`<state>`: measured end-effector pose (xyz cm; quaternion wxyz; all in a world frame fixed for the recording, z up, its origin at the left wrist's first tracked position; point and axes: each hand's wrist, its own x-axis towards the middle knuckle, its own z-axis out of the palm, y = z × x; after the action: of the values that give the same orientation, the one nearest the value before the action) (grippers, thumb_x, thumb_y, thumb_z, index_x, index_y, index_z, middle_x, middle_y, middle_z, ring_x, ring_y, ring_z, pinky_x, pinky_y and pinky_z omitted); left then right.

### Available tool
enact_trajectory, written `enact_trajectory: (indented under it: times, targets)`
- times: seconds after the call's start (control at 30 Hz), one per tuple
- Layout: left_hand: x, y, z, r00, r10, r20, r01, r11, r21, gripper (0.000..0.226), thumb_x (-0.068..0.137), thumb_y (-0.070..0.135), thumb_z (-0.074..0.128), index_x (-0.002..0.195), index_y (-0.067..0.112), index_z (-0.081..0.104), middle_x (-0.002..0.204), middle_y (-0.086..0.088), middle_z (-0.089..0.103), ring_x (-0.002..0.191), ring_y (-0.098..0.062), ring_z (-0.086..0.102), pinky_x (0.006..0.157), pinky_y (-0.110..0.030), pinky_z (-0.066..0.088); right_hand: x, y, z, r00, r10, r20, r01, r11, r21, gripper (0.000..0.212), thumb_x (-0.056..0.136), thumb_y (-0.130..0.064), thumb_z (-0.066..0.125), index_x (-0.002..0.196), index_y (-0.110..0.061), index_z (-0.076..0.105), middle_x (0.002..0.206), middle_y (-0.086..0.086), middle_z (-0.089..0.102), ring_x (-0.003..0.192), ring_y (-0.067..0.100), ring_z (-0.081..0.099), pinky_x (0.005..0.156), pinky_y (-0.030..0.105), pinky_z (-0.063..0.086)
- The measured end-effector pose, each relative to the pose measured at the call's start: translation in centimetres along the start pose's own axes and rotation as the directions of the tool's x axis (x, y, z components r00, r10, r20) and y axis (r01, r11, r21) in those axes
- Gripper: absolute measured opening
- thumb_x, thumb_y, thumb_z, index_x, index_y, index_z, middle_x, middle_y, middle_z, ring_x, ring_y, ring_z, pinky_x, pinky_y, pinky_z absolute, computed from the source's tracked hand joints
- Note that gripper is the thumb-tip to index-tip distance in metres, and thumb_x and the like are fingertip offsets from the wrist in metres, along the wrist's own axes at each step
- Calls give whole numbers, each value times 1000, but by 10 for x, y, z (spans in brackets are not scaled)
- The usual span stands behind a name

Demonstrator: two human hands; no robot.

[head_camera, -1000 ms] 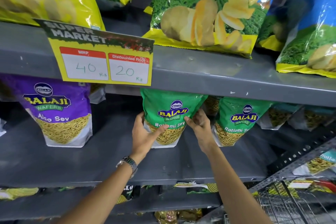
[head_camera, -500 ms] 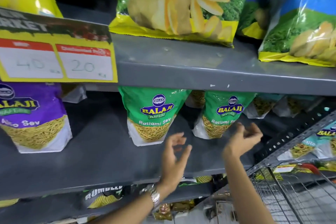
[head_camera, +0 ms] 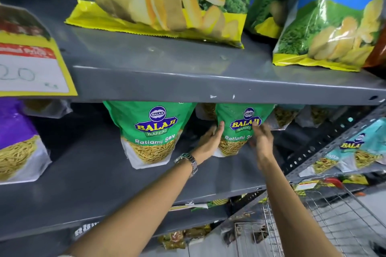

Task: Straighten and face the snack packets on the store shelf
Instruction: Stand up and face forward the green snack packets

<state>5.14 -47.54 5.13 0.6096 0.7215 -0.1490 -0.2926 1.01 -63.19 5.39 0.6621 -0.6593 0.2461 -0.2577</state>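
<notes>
Nearest, bare grey shelf [head_camera: 87, 173] lies open in front of both wrists. Just beyond, the left hand [head_camera: 210, 141] and right hand [head_camera: 262, 142], fingers spread, press either side of the right-hand green packet [head_camera: 236, 131], not closed around it. Upright between the fingertips, it faces forward, its top tucked under the upper shelf edge [head_camera: 208, 87].

A shop: grey shelf [head_camera: 208, 85] of snack packets [head_camera: 152, 131], price tag [head_camera: 31, 64].
</notes>
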Motion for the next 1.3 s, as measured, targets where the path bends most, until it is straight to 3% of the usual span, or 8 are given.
enact_trajectory:
  times: [0.23, 0.7, 0.83, 0.93, 1.07, 1.13, 1.2, 1.3]
  targets:
    - [-25, -6, 4, 997, 37, 63, -36, 999, -15, 59, 93, 59, 19, 145, 33, 25, 157, 2, 26, 142, -23, 28, 113, -50, 31, -24, -1, -13, 997, -41, -63, 41, 999, 1, 8, 92, -21, 57, 94, -26, 64, 102, -4, 69, 93, 12, 63, 87, 36, 50]
    - [-68, -3, 27, 978, 5, 207, -4, 1000, -3, 61, 91, 63, 16, 147, 38, 15, 159, 8, 18, 144, -20, 24, 111, -48, 37, -62, 10, -65, 991, -19, -132, 9, 997, -75, 42, 89, -34, 60, 121, -6, 56, 123, 17, 64, 113, 31, 59, 100, 54, 47]
    - [-71, -4, 34, 983, 12, 182, -30, 995, 95, 62, 92, 62, 12, 147, 35, 17, 158, 6, 22, 144, -22, 24, 115, -50, 28, -65, 7, -65, 993, -18, -113, 9, 996, -86, 34, 91, -32, 57, 115, -8, 58, 104, 7, 67, 101, 29, 59, 96, 48, 48]
    - [-74, -10, 36, 991, 54, 123, -69, 991, 117, 61, 94, 58, 13, 149, 32, 7, 160, 9, 13, 147, -17, 11, 120, -46, 13, -74, 4, -56, 979, -15, -202, 0, 997, -73, 44, 91, -32, 57, 129, -11, 51, 129, 11, 59, 121, 27, 55, 105, 46, 43]
    - [-101, -48, 31, 982, 123, -145, -142, 981, -133, 51, 93, 51, 30, 143, 40, 22, 155, 12, 25, 142, -9, 24, 119, -41, 19, -134, 20, -18, 860, -344, -378, 288, 937, -197, 37, 89, -20, 60, 123, -8, 50, 120, 9, 58, 111, 24, 55, 96, 34, 46]
    - [-119, -81, 17, 893, 78, -443, -211, 942, -260, 36, 95, 36, 42, 131, 36, 41, 142, 9, 46, 131, -13, 44, 112, -43, 34, -166, 39, 11, 879, -435, -193, 386, 889, -248, 28, 86, -15, 60, 112, -8, 55, 109, 6, 60, 103, 21, 57, 93, 32, 46]
    - [-126, -103, -12, 656, -23, -754, -231, 945, -231, 33, 94, 27, 50, 126, 21, 49, 133, -5, 55, 123, -23, 51, 107, -46, 38, -181, 50, 41, 912, -402, 78, 409, 884, -228, 19, 86, -14, 59, 104, -15, 59, 103, 2, 65, 99, 12, 61, 89, 26, 47]
    - [-119, -104, -69, 388, -151, -909, -255, 930, -264, 52, 95, 24, 49, 140, 5, 34, 148, -19, 33, 137, -30, 33, 115, -44, 25, -162, 45, 86, 946, -291, 145, 307, 946, -103, 22, 87, -1, 58, 95, -22, 61, 93, 6, 69, 87, 12, 63, 82, 24, 49]
